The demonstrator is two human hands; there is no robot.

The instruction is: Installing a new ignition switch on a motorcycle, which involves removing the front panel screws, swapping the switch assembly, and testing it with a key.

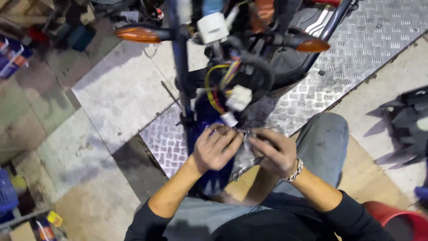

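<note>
We pinch a small part [245, 135] between both hands; the wrench [248, 166], clamped in the right hand [273, 152], slants down-left (left hand [216, 148] curled just beside, fingers together).

Hidden and cut off at the stripped motorcycle front

The left hand [215, 149] covers whatever its fingers pinch; the spanner [248, 167] head is perhaps hidden under the right hand [273, 152]. The wiring bundle [227, 87] is motion-blurred, and the top edge crops the frame [180, 53].
</note>
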